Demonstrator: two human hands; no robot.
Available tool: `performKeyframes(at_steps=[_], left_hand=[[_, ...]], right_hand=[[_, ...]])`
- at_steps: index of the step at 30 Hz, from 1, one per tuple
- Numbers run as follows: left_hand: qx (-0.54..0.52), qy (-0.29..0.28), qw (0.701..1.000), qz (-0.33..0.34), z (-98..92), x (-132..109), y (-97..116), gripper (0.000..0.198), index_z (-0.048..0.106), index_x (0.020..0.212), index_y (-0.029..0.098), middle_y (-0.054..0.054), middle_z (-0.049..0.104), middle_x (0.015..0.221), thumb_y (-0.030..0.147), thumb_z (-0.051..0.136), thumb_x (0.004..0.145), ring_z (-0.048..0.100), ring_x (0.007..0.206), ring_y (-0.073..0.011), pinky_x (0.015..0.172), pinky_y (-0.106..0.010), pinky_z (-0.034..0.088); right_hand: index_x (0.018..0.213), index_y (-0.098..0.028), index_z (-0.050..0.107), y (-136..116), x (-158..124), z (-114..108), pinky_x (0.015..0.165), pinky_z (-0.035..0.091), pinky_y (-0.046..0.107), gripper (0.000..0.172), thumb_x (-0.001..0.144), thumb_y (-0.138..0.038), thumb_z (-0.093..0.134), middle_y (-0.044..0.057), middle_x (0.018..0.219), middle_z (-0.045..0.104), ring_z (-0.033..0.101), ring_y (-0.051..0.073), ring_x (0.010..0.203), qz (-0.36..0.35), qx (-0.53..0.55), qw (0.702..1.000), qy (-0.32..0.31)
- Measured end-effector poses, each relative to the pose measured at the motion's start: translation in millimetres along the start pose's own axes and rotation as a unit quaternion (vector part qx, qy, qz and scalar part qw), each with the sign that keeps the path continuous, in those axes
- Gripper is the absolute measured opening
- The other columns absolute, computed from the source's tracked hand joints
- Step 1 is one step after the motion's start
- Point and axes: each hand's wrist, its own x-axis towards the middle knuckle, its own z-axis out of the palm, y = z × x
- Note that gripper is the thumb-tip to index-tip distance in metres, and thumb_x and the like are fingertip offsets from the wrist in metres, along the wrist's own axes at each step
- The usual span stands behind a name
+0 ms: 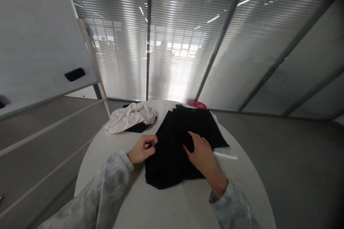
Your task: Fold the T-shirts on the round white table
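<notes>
A black T-shirt (pixel 172 157) lies spread on the round white table (pixel 172 207), its left part folded over toward the middle. A small label shows near its far edge. My left hand (pixel 143 148) is at the shirt's left edge, thumb and fingers curled together on the cloth. Flat on the middle right of the shirt rests my right hand (pixel 200 152), thumb and fingers spread. From beneath the shirt's right side sticks out a shiny, whitish sheet (pixel 225 152), mostly covered.
A crumpled white cloth (pixel 131 116) lies over a black piece (pixel 138 127) with a yellow mark at the table's far left. Something red (pixel 198 105) shows behind the far edge. A whiteboard (pixel 40 43) on a frame stands left; glass partitions with blinds (pixel 172 68) stand behind.
</notes>
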Motion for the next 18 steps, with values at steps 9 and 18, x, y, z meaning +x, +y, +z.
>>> performKeyframes(at_steps=[9,18], left_hand=[[-0.009,0.078,0.995,-0.062,-5.5,-1.7,2.7,0.048,0.077,0.121,0.016,0.005,0.047,0.063,0.058,0.063,0.104,0.037,0.057,-0.0119,0.055,-0.026,0.024],[0.19,-0.116,0.97,0.094,-4.3,5.1,-3.6,0.042,0.067,0.066,0.021,-0.001,0.06,0.064,0.047,0.075,0.098,0.052,0.063,-0.0151,0.076,-0.034,0.045]], right_hand=[[0.115,-0.027,0.07,-6.6,-1.5,-14.1,0.098,0.063,0.05,0.015,0.101,-0.028,0.069,0.01,0.114,0.081,0.078,0.032,0.109,-0.088,0.172,0.981,0.007],[0.1,-0.028,0.07,-19.6,-0.3,-27.4,0.116,0.055,0.056,0.024,0.109,-0.021,0.049,0.003,0.099,0.081,0.078,0.024,0.093,-0.152,0.236,0.959,-0.036]])
